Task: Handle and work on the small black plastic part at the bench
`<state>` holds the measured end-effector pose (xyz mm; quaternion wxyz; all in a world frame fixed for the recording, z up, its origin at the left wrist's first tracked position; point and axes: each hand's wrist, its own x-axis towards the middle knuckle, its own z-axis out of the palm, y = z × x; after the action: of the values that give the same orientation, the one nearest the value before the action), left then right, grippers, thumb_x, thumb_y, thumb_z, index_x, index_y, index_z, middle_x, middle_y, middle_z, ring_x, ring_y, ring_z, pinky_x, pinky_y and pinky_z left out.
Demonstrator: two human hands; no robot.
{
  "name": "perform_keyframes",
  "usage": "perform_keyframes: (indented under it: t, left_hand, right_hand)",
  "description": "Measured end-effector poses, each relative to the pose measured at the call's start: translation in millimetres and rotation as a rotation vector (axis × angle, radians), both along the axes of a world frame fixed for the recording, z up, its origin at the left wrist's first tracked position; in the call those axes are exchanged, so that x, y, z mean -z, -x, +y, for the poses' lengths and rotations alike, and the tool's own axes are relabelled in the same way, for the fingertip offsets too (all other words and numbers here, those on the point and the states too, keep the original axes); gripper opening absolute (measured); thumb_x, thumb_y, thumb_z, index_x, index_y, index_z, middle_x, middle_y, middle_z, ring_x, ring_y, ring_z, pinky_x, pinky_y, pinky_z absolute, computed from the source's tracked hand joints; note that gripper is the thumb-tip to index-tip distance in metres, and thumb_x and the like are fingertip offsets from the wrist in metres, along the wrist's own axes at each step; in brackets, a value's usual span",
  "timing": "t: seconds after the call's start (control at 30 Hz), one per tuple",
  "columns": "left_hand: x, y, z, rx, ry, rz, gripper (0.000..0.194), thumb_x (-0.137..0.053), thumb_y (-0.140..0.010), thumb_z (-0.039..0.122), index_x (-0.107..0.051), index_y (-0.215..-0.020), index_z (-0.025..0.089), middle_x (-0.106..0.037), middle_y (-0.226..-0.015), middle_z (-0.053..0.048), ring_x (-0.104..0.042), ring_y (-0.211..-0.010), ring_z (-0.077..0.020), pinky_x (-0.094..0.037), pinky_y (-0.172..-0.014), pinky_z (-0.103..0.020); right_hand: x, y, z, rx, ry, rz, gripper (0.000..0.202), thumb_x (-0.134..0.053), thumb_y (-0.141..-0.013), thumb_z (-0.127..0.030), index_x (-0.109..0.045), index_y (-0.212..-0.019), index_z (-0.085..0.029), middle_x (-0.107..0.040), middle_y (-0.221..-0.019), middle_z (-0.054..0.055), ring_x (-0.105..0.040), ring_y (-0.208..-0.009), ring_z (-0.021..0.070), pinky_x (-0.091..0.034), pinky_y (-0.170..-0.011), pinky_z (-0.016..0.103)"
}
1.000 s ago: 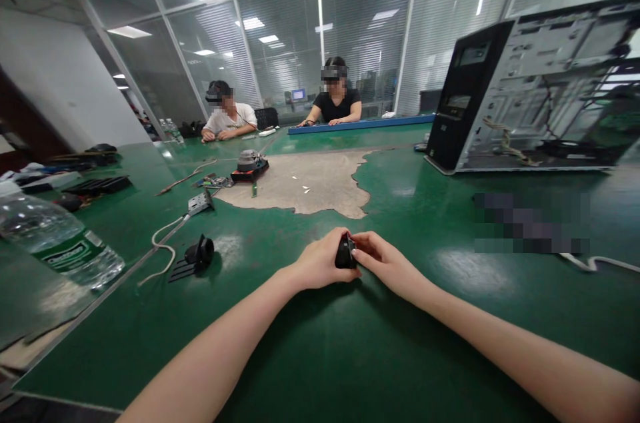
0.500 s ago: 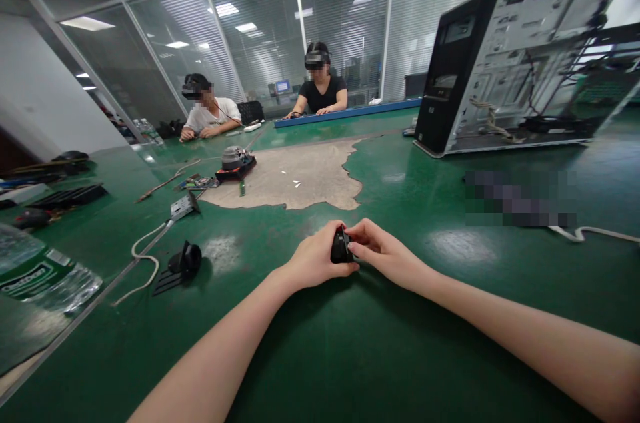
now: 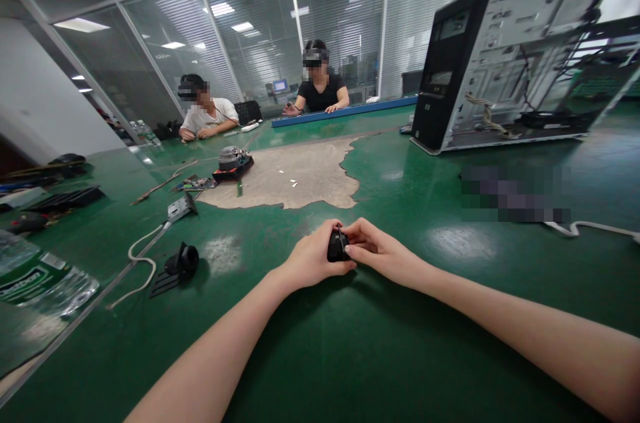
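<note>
A small black plastic part (image 3: 337, 247) sits between my two hands, low over the green table (image 3: 320, 343); its exact kind is not clear. My left hand (image 3: 315, 253) wraps around its left side, with the thumb below and the fingers behind. From the right, my right hand (image 3: 373, 246) pinches a thin upright edge of the part between thumb and fingertips. Some fingertips are hidden behind it. Farther left on the table lies another black plastic piece (image 3: 183, 260), round at one end with slats at the other.
An opened computer case (image 3: 450, 70) stands at the back right. At left are a water bottle (image 3: 45, 276), a white cable (image 3: 150, 256), a metal bracket (image 3: 181, 208) and a heatsink fan (image 3: 233, 160). Two people sit across the table behind a blue strip (image 3: 345, 111).
The view has shifted slightly. Both hands keep hold of the black part, which looks turned a little. Across the table, one person's hand has lifted.
</note>
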<state>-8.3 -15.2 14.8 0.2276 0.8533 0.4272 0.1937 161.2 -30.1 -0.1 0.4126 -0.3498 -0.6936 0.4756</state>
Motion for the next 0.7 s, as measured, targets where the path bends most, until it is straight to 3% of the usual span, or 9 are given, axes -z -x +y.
perform_keyframes:
  t: [0.17, 0.4, 0.53, 0.7]
  left_hand:
    - [4.6, -1.1, -1.3, -0.066, -0.011, -0.093, 0.077, -0.067, -0.059, 0.037, -0.022, -0.120, 0.024, -0.046, -0.116, -0.007, -0.055, -0.094, -0.0231, -0.043, -0.079, -0.035]
    - [10.2, -1.6, 2.8, -0.060, 0.109, -0.203, 0.079, -0.071, -0.056, 0.038, -0.025, -0.119, 0.025, -0.050, -0.116, -0.005, -0.053, -0.099, -0.0224, -0.041, -0.085, -0.036]
    - [7.6, -0.7, 1.7, -0.050, 0.094, -0.127, 0.072, -0.066, -0.061, 0.041, -0.028, -0.120, 0.023, -0.051, -0.114, -0.007, -0.052, -0.100, -0.0245, -0.041, -0.084, -0.038]
    - [4.8, -1.2, -1.9, -0.015, -0.008, -0.053, 0.074, -0.060, -0.068, 0.038, -0.018, -0.126, 0.019, -0.042, -0.124, -0.012, -0.048, -0.106, -0.0262, -0.039, -0.088, -0.039]
  right_hand:
    - [4.7, 0.6, 4.0, 0.027, 0.002, 0.008, 0.019, -0.052, -0.076, -0.025, -0.050, -0.094, -0.021, -0.057, -0.091, 0.002, -0.057, -0.086, 0.0153, -0.046, -0.080, 0.034]
    - [6.0, 0.6, 6.1, 0.080, 0.043, -0.017, 0.023, -0.052, -0.075, -0.022, -0.049, -0.097, -0.019, -0.057, -0.098, 0.005, -0.056, -0.092, 0.0170, -0.044, -0.085, 0.036]
    - [4.7, -1.6, 7.5, 0.062, 0.067, -0.036, 0.021, -0.054, -0.074, -0.023, -0.051, -0.094, -0.017, -0.058, -0.094, 0.005, -0.057, -0.090, 0.0173, -0.044, -0.084, 0.036]
    - [3.0, -3.5, 6.6, 0.032, 0.077, 0.012, 0.023, -0.057, -0.071, -0.023, -0.051, -0.093, -0.018, -0.058, -0.093, 0.004, -0.057, -0.091, 0.0165, -0.044, -0.086, 0.034]
